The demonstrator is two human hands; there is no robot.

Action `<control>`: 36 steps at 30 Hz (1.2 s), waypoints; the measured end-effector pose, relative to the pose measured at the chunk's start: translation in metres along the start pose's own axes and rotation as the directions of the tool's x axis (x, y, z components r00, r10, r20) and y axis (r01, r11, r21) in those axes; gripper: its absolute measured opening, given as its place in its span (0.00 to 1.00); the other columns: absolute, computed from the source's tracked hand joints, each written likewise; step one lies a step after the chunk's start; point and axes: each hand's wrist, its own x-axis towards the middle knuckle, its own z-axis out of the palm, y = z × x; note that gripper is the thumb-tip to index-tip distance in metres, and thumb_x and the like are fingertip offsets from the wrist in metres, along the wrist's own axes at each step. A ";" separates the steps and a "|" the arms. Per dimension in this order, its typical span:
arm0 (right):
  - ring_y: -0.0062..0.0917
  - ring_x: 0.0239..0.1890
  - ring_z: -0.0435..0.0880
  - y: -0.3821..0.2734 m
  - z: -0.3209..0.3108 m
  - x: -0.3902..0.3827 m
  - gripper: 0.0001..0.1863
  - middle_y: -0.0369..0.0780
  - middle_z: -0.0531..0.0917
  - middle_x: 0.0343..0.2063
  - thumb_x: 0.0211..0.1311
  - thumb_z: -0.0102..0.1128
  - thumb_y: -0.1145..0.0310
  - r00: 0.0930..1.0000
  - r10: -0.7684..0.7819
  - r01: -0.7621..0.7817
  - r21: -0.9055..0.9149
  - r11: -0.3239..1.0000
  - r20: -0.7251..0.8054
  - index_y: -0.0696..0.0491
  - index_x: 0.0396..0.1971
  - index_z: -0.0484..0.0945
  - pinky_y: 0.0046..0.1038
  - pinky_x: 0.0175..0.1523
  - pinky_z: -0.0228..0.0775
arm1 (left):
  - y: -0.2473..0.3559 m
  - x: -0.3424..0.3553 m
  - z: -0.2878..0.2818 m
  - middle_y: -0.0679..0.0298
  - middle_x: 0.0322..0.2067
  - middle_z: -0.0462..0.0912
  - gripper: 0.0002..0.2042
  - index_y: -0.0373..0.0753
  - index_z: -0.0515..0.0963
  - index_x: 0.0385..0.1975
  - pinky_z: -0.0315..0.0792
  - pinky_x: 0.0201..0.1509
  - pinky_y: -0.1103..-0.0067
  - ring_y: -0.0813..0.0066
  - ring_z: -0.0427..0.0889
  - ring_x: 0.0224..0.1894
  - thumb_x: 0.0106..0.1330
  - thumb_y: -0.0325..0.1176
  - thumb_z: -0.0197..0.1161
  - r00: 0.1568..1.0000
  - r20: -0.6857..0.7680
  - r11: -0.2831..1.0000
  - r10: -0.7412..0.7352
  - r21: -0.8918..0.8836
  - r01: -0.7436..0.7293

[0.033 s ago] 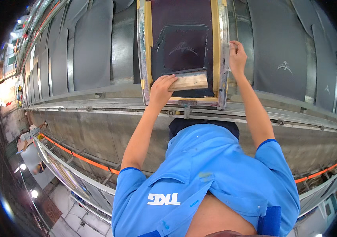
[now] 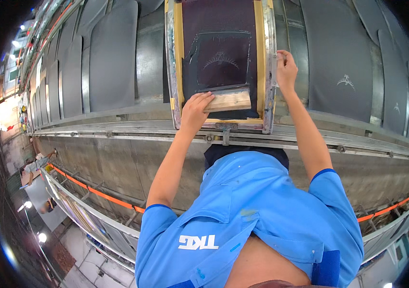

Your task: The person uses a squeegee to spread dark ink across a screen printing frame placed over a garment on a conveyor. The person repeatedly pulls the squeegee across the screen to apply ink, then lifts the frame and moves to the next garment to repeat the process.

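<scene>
Left hand (image 2: 197, 109) grips squeegee (image 2: 232, 100) — right hand (image 2: 287, 72) curls at frame (image 2: 269, 108), grip unclear (white lettering (image 2: 198, 242) on blue shirt (image 2: 271, 197)).

Head cam (L fisheye of pair) looks steeply down, v. near over blue work shirt (image 2: 271, 204), w/ screen-printing frame (image 2: 270, 53) farther fwd, top ctr.

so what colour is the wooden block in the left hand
The block is pale tan, greyer along its far edge; head view.
</scene>
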 end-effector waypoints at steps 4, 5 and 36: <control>0.31 0.25 0.79 -0.009 0.025 -0.008 0.12 0.43 0.80 0.21 0.73 0.56 0.61 1.000 -0.016 0.016 -0.004 1.000 -0.023 0.51 0.46 0.82 0.34 0.36 0.70 | -0.019 -0.014 -0.012 0.64 0.55 0.85 0.28 0.43 0.84 0.53 0.75 0.63 0.70 0.61 0.81 0.58 0.47 0.18 0.68 0.999 -0.037 1.000 -0.016 0.013 0.016; 0.33 0.25 0.80 -0.011 0.034 -0.006 0.12 0.44 0.80 0.21 0.73 0.56 0.61 1.000 -0.008 0.008 -0.011 1.000 -0.017 0.51 0.46 0.82 0.35 0.37 0.71 | -0.022 -0.017 -0.014 0.64 0.54 0.85 0.28 0.43 0.84 0.52 0.75 0.64 0.69 0.61 0.81 0.58 0.47 0.18 0.68 0.998 -0.064 1.000 -0.015 0.015 0.016; 0.40 0.55 0.79 -0.069 0.083 -0.007 0.25 0.43 0.81 0.49 0.48 0.71 0.77 0.779 -0.373 0.542 -0.244 0.804 0.504 0.56 0.51 0.81 0.37 0.61 0.73 | -0.104 0.160 -0.018 0.63 0.49 0.88 0.21 0.46 0.86 0.47 0.78 0.58 0.72 0.62 0.85 0.54 0.51 0.21 0.69 0.999 0.014 0.993 0.045 -0.114 -0.043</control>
